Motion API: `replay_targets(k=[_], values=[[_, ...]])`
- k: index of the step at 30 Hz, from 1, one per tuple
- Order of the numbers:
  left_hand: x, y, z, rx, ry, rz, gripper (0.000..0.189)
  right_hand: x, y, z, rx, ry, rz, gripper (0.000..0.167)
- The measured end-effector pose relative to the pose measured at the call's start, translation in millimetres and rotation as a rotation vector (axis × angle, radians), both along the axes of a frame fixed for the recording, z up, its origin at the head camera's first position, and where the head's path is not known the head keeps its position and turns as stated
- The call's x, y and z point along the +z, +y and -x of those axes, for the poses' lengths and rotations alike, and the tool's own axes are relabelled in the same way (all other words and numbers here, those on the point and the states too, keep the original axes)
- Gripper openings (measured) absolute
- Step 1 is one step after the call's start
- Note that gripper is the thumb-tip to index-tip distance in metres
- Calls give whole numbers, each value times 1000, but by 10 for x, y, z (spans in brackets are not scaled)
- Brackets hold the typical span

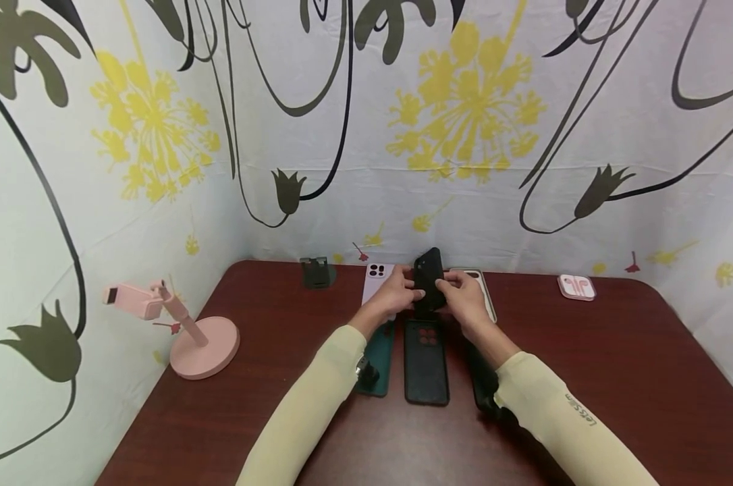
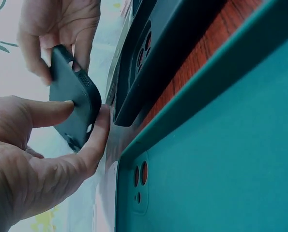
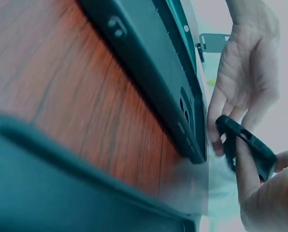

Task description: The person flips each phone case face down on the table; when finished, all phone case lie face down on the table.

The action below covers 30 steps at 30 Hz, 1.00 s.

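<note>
Held up near the back of the table is a black phone case, tilted, with camera openings near its top. My left hand pinches one side of it, thumb on its flat back in the left wrist view. From the other side my right hand grips it between thumb and fingers. Below the hands lies a dark phone case with a square camera cutout. A teal phone case lies under my left forearm, and another dark phone case is partly hidden by my right forearm.
Behind the hands lie a lilac phone or case and a pale-edged case. A pink stand is at left, a small dark folding stand at the back, and an earphone box at right. Patterned cloth borders the table.
</note>
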<state>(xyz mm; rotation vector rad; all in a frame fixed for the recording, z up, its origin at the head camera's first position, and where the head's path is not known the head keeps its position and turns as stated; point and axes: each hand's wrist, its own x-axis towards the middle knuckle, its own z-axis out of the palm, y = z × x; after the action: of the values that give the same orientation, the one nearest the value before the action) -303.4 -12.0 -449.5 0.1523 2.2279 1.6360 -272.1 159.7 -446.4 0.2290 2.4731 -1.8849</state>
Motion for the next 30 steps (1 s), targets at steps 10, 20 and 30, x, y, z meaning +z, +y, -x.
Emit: replay_targets(k=[10,20,30], values=[[22,-66,36,75,54,65,66,-7,102,55,101,-48,-200,46],[13,-35,16,77,172,229,64,-69,94,123,115,-18,-310,53],[25,27,-7,54,327,498,61,-93,62,123,138,-16,-462,49]])
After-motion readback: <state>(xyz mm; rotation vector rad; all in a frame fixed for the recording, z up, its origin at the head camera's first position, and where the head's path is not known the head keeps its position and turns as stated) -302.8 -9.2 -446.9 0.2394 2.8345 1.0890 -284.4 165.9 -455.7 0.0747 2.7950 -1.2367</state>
